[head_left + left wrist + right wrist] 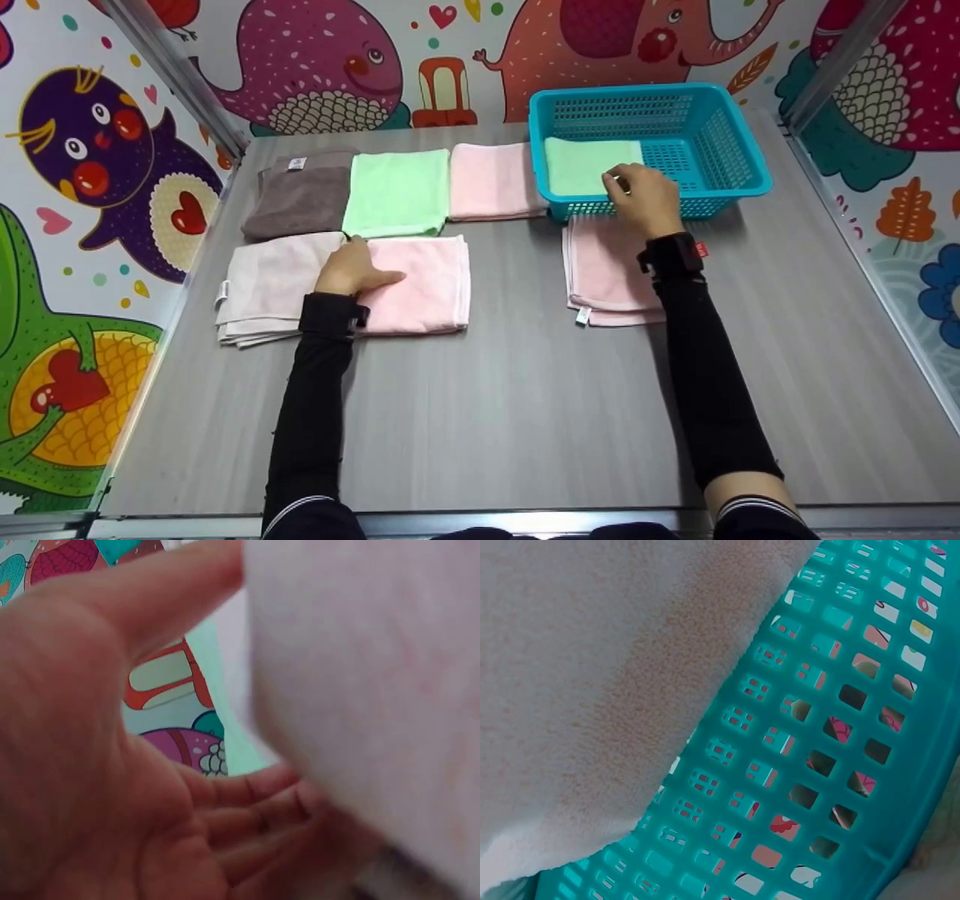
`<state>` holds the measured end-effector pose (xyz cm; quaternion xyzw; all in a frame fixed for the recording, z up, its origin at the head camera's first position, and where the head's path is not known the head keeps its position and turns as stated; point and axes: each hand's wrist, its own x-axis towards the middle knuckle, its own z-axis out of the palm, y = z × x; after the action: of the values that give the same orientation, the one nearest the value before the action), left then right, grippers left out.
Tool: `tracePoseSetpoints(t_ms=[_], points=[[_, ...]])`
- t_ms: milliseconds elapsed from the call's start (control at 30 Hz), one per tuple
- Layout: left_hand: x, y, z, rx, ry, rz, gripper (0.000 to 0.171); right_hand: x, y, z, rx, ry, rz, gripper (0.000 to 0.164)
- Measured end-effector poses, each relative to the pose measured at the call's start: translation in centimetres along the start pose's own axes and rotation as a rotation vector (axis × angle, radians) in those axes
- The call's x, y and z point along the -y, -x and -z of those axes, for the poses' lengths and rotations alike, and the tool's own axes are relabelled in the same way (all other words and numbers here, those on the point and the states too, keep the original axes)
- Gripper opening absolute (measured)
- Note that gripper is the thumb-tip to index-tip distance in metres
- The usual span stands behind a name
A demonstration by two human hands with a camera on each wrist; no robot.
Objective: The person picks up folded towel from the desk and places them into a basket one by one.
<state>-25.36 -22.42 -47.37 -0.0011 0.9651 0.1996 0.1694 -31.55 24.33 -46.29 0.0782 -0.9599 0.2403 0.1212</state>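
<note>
My left hand [350,268] reaches between a folded off-white towel [266,281] and a folded pink towel [420,289]. Its thumb stretches over the pink one. In the left wrist view, pale cloth [367,675] hides some fingertips of this hand [127,802]. At the basket's front rim, my right hand [649,199] hovers with fingers loosely bent, overlapping the corner of a green towel [581,161] inside the turquoise basket [712,196]. Another pink towel [609,270] lies under the right wrist. Soft pale cloth [615,690] fills the right wrist view beside the perforated basket wall [780,765].
Along the back lie a folded brown towel [304,195], a light green towel [397,191] and a pink towel [495,180] beside the basket. Painted panels [315,67] and metal posts [180,75] border the grey tabletop [510,412].
</note>
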Motion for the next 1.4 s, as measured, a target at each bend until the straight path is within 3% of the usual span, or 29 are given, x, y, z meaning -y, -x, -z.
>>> tracePoseSetpoints(t_ms=[133, 400, 567, 900, 1100, 1233, 1400], points=[[-0.9, -0.6, -1.1, -0.025, 0.033, -0.048, 0.103, 0.0, 0.0, -0.1, 0.000, -0.006, 0.004, 0.039], [-3.9, -1.1, -2.9, -0.042, 0.081, -0.186, 0.062, -0.2, -0.1, 0.0, 0.000, 0.013, 0.000, 0.038], [-5.6, -1.4, -4.0, -0.046, 0.179, -0.211, 0.043, -0.3, -0.2, 0.1, -0.003, 0.026, -0.010, 0.037], [-7.7, -1.4, -5.6, 0.034, 0.395, -0.195, 0.031, -0.2, -0.1, 0.0, 0.001, 0.027, -0.013, 0.038], [-8.2, -0.4, -5.7, 0.097, 0.294, -0.202, 0.039, 0.0, 0.1, 0.0, 0.004, 0.015, -0.017, 0.039], [-8.3, 0.2, -5.7, 0.097, 0.217, -0.222, 0.045, 0.7, 0.3, 0.1, -0.021, -0.011, -0.010, 0.035], [-8.3, 0.3, -5.8, 0.087, 0.202, -0.222, 0.043, 2.8, 0.6, -0.1, -0.122, -0.046, 0.096, 0.030]])
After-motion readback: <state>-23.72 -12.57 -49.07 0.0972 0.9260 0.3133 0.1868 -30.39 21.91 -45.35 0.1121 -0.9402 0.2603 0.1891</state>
